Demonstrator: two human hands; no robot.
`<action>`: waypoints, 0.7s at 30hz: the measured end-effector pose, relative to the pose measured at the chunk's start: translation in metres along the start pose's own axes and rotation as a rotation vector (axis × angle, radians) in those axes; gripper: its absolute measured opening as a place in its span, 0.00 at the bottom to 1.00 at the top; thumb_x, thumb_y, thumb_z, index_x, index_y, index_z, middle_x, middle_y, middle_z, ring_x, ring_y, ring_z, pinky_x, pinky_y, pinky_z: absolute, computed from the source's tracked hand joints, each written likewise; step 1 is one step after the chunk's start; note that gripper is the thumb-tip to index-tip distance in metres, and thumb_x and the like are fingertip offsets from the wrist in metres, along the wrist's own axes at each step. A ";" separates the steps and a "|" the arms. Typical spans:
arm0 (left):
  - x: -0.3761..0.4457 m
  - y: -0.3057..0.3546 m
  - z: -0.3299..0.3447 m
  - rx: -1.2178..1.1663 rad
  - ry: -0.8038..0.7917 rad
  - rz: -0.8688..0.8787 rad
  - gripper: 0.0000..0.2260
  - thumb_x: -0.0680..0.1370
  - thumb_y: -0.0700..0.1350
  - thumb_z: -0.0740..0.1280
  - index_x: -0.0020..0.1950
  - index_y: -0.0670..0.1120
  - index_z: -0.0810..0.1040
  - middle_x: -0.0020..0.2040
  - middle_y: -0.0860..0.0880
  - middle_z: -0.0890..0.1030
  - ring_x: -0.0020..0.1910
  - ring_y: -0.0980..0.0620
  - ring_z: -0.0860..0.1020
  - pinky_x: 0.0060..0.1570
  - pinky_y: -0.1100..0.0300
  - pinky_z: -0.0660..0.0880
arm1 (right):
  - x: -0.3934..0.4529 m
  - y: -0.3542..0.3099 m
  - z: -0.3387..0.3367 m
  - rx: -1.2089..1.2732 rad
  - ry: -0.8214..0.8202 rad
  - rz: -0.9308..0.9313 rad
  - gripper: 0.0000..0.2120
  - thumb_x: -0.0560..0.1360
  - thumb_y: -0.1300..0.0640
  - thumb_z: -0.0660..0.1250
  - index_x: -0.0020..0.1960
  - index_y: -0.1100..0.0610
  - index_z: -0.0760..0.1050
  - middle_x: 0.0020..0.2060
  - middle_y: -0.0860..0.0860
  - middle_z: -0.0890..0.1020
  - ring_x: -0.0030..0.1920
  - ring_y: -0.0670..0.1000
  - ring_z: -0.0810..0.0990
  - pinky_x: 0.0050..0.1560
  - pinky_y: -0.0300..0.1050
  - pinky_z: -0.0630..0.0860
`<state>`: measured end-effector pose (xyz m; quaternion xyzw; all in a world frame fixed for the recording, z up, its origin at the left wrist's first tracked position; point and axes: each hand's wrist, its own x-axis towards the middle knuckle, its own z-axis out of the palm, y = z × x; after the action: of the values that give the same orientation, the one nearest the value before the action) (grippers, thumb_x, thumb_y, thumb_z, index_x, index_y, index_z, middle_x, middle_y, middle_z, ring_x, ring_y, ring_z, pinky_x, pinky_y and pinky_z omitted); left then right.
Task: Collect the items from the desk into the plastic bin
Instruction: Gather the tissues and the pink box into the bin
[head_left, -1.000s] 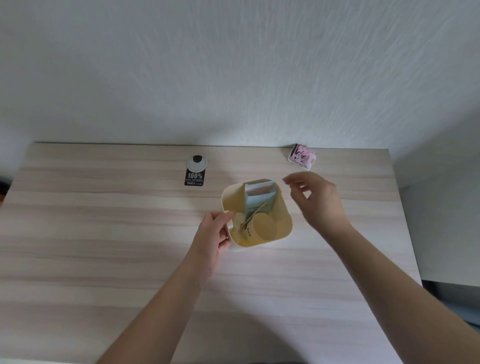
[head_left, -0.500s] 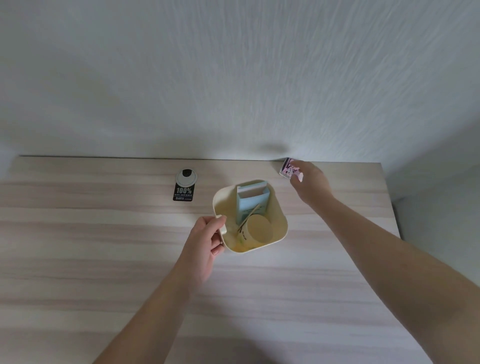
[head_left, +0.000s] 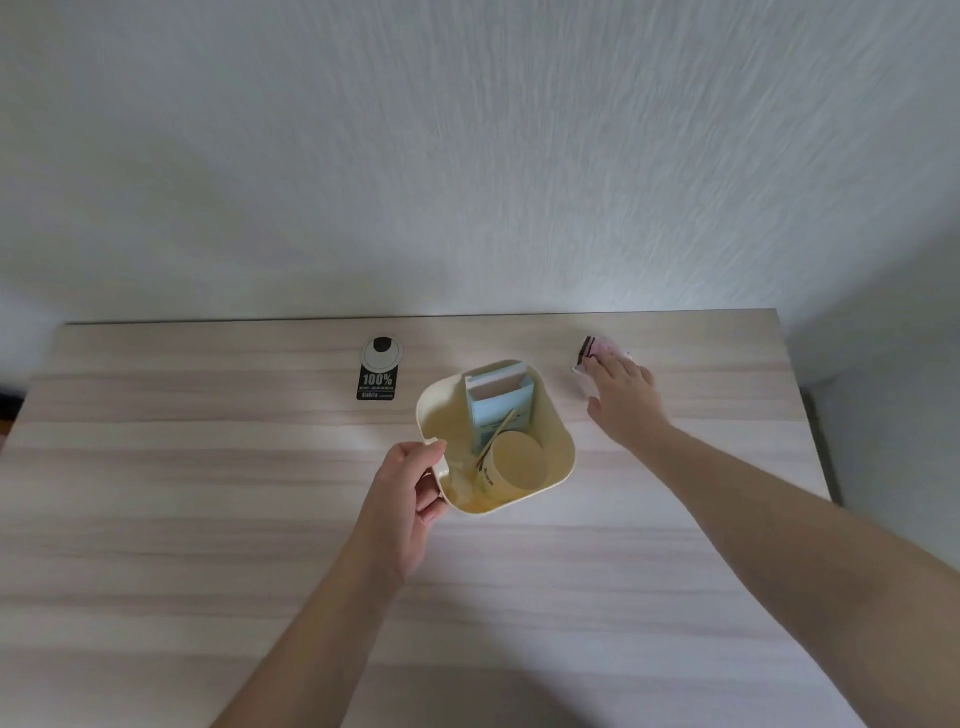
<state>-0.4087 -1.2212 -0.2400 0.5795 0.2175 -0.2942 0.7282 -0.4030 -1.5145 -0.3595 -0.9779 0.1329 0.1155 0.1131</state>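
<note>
A cream plastic bin (head_left: 563, 447) stands on the wooden desk (head_left: 208, 493) near its middle. Inside it are a light-blue box (head_left: 501, 405), a tan paper cup (head_left: 519, 462) and a thin wooden stick (head_left: 496, 436). My left hand (head_left: 410, 499) grips the bin's rim at its left side. My right hand (head_left: 623, 395) lies on a small pink packet (head_left: 597, 351) at the back right of the desk, with its fingers covering most of the packet.
A black tag reading 100% (head_left: 376, 384) lies flat left of the bin, under a round grey cable cap (head_left: 382, 352). A white wall rises behind the desk. The desk's right edge (head_left: 810, 441) is close to the packet.
My right hand went from above the bin to the pink packet at the back right and now rests on it. The left hand has stayed on the bin's rim.
</note>
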 end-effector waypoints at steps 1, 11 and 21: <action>-0.001 -0.003 -0.001 0.003 -0.001 -0.006 0.10 0.72 0.45 0.68 0.38 0.45 0.68 0.28 0.51 0.62 0.26 0.54 0.58 0.29 0.59 0.58 | -0.009 0.001 0.002 -0.020 0.012 -0.007 0.26 0.74 0.57 0.66 0.71 0.53 0.66 0.71 0.54 0.68 0.71 0.56 0.64 0.69 0.51 0.59; -0.028 -0.028 -0.014 0.073 0.003 -0.048 0.10 0.71 0.47 0.68 0.38 0.45 0.69 0.27 0.52 0.61 0.27 0.53 0.57 0.32 0.58 0.58 | -0.040 0.006 0.009 -0.064 -0.095 0.002 0.35 0.78 0.45 0.63 0.78 0.51 0.49 0.78 0.55 0.53 0.77 0.56 0.51 0.74 0.56 0.51; -0.061 -0.044 -0.024 0.090 -0.028 -0.020 0.11 0.78 0.42 0.63 0.37 0.46 0.65 0.25 0.53 0.60 0.25 0.55 0.58 0.28 0.59 0.56 | -0.167 -0.011 0.057 0.165 0.109 -0.029 0.24 0.71 0.55 0.74 0.64 0.60 0.75 0.63 0.59 0.77 0.63 0.62 0.76 0.64 0.57 0.69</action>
<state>-0.4831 -1.1938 -0.2373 0.6052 0.1997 -0.3192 0.7014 -0.5677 -1.4507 -0.3689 -0.9719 0.1337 0.0493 0.1874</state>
